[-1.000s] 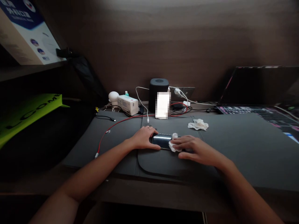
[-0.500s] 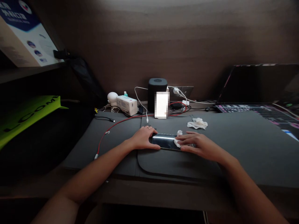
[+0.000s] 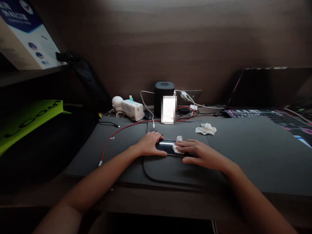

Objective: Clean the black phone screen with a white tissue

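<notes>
A dark phone (image 3: 168, 148) lies flat on the grey mat (image 3: 246, 156), its long side running left to right. Around its left end my left hand (image 3: 150, 144) is closed, thumb on the near edge and fingers at the far edge. My right hand (image 3: 200, 152) presses a crumpled white tissue (image 3: 177, 148) onto the phone's screen with its fingertips, the thumb apart on the near side. The right end of the phone is hidden under that hand. Beyond it, a second crumpled tissue (image 3: 206, 129) rests on the mat.
Behind the mat stand a dark speaker (image 3: 161, 87), a small white box (image 3: 133, 110) and a white round object (image 3: 117, 101). A red cable (image 3: 104, 146) curves along the left. An open laptop (image 3: 270, 87) is at the right, a green item (image 3: 34, 120) at the left.
My right hand and the tissue under it have slid left along the phone. My left hand and the phone have stayed in place.
</notes>
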`<control>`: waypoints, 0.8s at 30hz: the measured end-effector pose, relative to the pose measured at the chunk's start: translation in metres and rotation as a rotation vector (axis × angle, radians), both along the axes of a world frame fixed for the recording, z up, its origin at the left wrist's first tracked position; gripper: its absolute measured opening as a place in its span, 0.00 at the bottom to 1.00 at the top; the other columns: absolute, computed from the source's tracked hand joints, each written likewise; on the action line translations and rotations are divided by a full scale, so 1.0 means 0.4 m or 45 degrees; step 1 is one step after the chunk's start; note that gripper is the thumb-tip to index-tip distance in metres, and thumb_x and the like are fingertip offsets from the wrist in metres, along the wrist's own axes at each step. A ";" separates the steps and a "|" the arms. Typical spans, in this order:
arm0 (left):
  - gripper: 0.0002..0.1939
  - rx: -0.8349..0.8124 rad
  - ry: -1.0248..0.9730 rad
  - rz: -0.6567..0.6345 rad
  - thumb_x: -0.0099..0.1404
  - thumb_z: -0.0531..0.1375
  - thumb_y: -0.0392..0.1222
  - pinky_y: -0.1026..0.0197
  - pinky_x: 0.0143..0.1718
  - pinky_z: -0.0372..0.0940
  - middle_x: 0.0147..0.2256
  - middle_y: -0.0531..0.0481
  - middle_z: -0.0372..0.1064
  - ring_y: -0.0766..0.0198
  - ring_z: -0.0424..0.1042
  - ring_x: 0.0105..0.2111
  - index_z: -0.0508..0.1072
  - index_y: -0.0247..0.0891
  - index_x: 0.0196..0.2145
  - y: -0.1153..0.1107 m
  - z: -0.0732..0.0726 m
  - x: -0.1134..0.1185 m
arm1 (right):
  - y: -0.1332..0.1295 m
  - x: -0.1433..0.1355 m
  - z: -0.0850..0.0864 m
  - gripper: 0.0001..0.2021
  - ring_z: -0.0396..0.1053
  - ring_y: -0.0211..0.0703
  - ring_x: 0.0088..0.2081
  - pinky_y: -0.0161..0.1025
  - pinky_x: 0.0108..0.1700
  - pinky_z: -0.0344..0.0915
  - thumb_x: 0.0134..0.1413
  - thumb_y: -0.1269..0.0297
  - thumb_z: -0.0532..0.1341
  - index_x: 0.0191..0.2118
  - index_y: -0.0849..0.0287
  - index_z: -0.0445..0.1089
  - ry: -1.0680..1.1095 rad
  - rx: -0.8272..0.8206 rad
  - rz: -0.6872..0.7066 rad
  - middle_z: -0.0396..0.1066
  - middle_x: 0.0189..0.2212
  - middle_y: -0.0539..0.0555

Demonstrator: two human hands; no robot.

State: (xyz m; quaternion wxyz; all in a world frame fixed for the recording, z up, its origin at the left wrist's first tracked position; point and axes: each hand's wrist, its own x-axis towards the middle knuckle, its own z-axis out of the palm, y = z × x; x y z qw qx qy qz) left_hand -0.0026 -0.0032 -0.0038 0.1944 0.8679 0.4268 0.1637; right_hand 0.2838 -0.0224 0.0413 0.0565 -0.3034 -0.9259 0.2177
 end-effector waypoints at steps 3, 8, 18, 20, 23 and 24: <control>0.33 0.002 -0.001 0.001 0.51 0.68 0.64 0.54 0.45 0.63 0.40 0.47 0.70 0.52 0.69 0.42 0.71 0.39 0.47 0.000 -0.001 0.000 | 0.001 -0.001 -0.003 0.19 0.66 0.59 0.60 0.57 0.62 0.58 0.64 0.49 0.59 0.54 0.51 0.75 0.011 0.059 -0.069 0.71 0.57 0.55; 0.33 0.006 -0.007 -0.001 0.52 0.67 0.64 0.54 0.44 0.63 0.41 0.46 0.70 0.52 0.69 0.42 0.71 0.38 0.47 0.000 -0.003 -0.001 | -0.008 -0.025 -0.008 0.22 0.65 0.58 0.60 0.55 0.61 0.59 0.62 0.49 0.61 0.58 0.51 0.71 0.001 0.131 0.024 0.68 0.59 0.55; 0.33 0.009 -0.020 -0.011 0.52 0.67 0.64 0.54 0.44 0.63 0.41 0.46 0.70 0.52 0.69 0.43 0.71 0.38 0.47 0.000 -0.002 -0.001 | -0.024 -0.054 -0.020 0.20 0.67 0.54 0.59 0.51 0.58 0.62 0.63 0.50 0.60 0.56 0.53 0.72 0.018 0.237 0.061 0.71 0.57 0.54; 0.33 0.011 -0.022 -0.007 0.52 0.67 0.65 0.54 0.44 0.63 0.41 0.46 0.70 0.52 0.69 0.43 0.71 0.38 0.47 0.001 -0.004 -0.001 | -0.022 -0.061 -0.022 0.19 0.67 0.54 0.59 0.50 0.57 0.62 0.64 0.51 0.60 0.56 0.53 0.73 0.035 0.258 0.053 0.70 0.58 0.55; 0.33 0.014 -0.015 -0.016 0.52 0.68 0.63 0.54 0.45 0.63 0.41 0.46 0.70 0.52 0.69 0.43 0.71 0.38 0.47 0.000 -0.002 -0.001 | -0.017 -0.055 -0.019 0.16 0.71 0.54 0.55 0.51 0.53 0.64 0.66 0.53 0.58 0.49 0.53 0.77 0.024 0.303 -0.035 0.75 0.52 0.56; 0.33 0.015 -0.014 -0.019 0.52 0.68 0.63 0.53 0.45 0.63 0.41 0.46 0.70 0.51 0.69 0.43 0.71 0.38 0.47 -0.001 -0.001 -0.001 | -0.017 -0.054 -0.018 0.16 0.72 0.54 0.53 0.51 0.52 0.64 0.66 0.52 0.58 0.48 0.54 0.78 0.018 0.320 -0.055 0.76 0.51 0.56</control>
